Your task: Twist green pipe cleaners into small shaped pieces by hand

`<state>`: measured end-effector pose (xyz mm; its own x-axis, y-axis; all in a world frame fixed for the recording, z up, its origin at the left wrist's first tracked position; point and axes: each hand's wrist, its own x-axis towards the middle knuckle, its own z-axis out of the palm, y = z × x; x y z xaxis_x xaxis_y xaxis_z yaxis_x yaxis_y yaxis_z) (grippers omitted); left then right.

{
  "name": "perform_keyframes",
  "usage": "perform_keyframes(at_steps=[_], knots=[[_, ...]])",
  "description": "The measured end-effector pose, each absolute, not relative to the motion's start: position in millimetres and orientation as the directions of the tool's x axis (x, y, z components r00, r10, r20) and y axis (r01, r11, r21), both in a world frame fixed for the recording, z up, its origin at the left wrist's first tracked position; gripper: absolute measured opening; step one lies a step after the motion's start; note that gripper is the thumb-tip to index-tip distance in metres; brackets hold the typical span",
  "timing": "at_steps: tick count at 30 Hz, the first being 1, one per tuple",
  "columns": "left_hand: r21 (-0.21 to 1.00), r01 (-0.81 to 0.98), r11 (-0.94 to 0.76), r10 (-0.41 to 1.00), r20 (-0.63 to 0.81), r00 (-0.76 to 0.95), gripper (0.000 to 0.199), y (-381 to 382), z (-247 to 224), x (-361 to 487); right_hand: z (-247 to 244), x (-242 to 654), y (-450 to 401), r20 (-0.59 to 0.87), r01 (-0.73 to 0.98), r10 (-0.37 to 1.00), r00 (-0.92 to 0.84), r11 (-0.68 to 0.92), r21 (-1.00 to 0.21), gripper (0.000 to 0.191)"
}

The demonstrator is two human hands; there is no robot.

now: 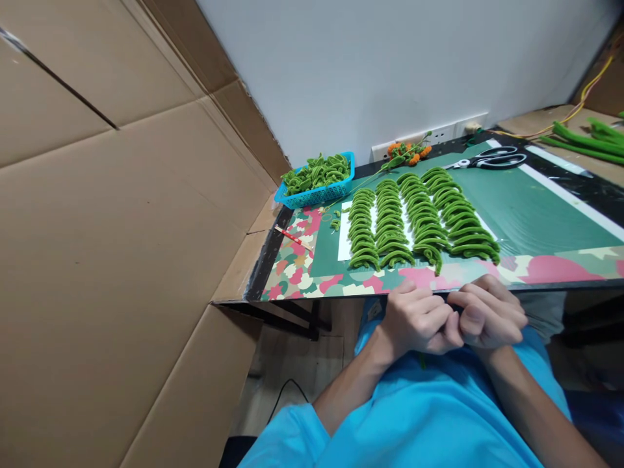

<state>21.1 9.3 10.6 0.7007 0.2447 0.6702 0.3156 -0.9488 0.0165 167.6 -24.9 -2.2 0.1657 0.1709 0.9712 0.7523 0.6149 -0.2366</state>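
My left hand and my right hand meet in front of the table's near edge, both closed with knuckles up. A small green fuzzy tip, like a pipe cleaner, pokes out below my left hand; the rest is hidden by the fingers. What my right fingers pinch cannot be made out. Just beyond, curved green pipe cleaner pieces lie in several neat columns on a white sheet. One piece at the front of the third column hangs toward the table edge.
A blue basket heaped with green twisted pieces stands at the back left. Orange flowers and black-handled scissors lie at the back. A red-wrapped stick rests on the left border. Green pipe cleaners lie far right; a cardboard wall rises left.
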Motion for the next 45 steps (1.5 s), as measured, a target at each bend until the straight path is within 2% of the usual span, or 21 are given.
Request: perform_keyframes(at_steps=[6, 10, 17, 26, 30, 33, 35, 38, 40, 42, 45], knots=[[-0.029, 0.307, -0.951, 0.185, 0.743, 0.643, 0.034, 9, 15, 22, 3, 168, -25, 0.977, 0.752, 0.166, 0.134, 0.625, -0.209, 0.03], [-0.065, 0.328, -0.943, 0.155, 0.785, 0.6, 0.03, 8, 22, 23, 4, 165, -24, 0.972, 0.746, 0.149, 0.179, 0.623, -0.233, 0.032], [-0.026, 0.29, -0.957, 0.135, 0.843, 0.52, 0.031, 6, 32, 26, 2, 164, -25, 0.965, 0.739, 0.185, 0.184, 0.621, -0.26, 0.033], [-0.06, 0.289, -0.955, 0.118, 0.82, 0.56, 0.035, 7, 18, 21, 3, 164, -23, 0.97, 0.746, 0.149, 0.191, 0.62, -0.243, 0.034], [-0.058, 0.287, -0.956, 0.148, 0.749, 0.646, 0.035, 7, -2, 15, 1, 164, -23, 0.971, 0.748, 0.145, 0.192, 0.618, -0.241, 0.034], [0.031, 0.247, -0.968, 0.2, 0.688, 0.698, 0.034, 6, -21, 12, -2, 166, -22, 0.974, 0.75, 0.131, 0.188, 0.621, -0.228, 0.033], [0.16, 0.218, -0.963, 0.27, 0.643, 0.717, 0.036, 7, -33, 12, -3, 167, -22, 0.975, 0.749, 0.133, 0.178, 0.624, -0.222, 0.031], [0.428, 0.255, -0.867, 0.469, 0.527, 0.709, 0.05, 11, -44, 11, -4, 169, -22, 0.977, 0.755, 0.146, 0.153, 0.621, -0.211, 0.028], [0.468, 0.295, -0.833, 0.529, 0.521, 0.67, 0.053, 14, -47, 9, -2, 168, -23, 0.973, 0.752, 0.164, 0.165, 0.617, -0.232, 0.027], [0.429, 0.242, -0.87, 0.465, 0.554, 0.69, 0.05, 13, -46, 9, 0, 167, -23, 0.963, 0.738, 0.182, 0.199, 0.619, -0.269, 0.029], [0.213, 0.104, -0.972, 0.215, 0.609, 0.764, 0.041, 4, -38, 8, 1, 165, -25, 0.958, 0.723, 0.19, 0.216, 0.629, -0.287, 0.03]])
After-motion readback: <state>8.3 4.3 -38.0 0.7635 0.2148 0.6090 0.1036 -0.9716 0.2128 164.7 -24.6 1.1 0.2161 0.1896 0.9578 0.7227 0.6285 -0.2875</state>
